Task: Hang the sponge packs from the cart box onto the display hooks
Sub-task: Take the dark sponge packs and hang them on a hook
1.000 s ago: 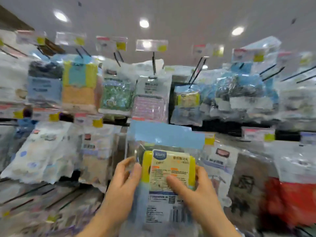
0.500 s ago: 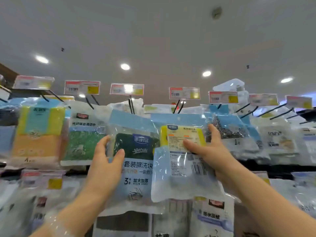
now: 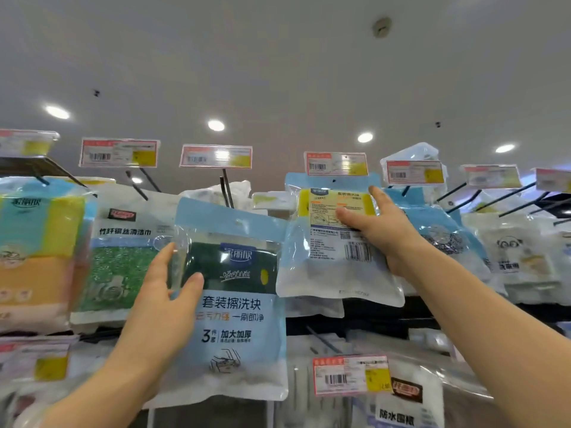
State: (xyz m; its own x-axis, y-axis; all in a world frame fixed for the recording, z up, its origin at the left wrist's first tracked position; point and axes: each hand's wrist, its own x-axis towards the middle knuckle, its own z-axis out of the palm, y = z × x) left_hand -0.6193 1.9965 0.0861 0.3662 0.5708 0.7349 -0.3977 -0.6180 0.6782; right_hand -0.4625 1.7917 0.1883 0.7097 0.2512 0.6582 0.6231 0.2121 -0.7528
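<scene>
My right hand [image 3: 380, 230] grips a light-blue sponge pack [image 3: 333, 254] with its back label and yellow sponge facing me. The pack's top edge is raised just under a price tag [image 3: 336, 163] at the tip of a top-row hook. My left hand [image 3: 168, 291] holds the left edge of another sponge pack [image 3: 234, 304], blue with a dark green sponge, which hangs in front of a black double hook [image 3: 226, 188]. The cart box is out of view.
Top-row hooks carry other packs: a yellow and orange sponge pack [image 3: 34, 248] at far left, a green cloth pack [image 3: 120, 267], steel scourer packs [image 3: 445, 239] at right. Black hooks [image 3: 513, 200] jut out at upper right. A lower row has tagged packs [image 3: 350, 375].
My right hand has lifted the pack from the lower row up to the top-row hook. My left hand let go of it and took hold of the hanging dark green sponge pack.
</scene>
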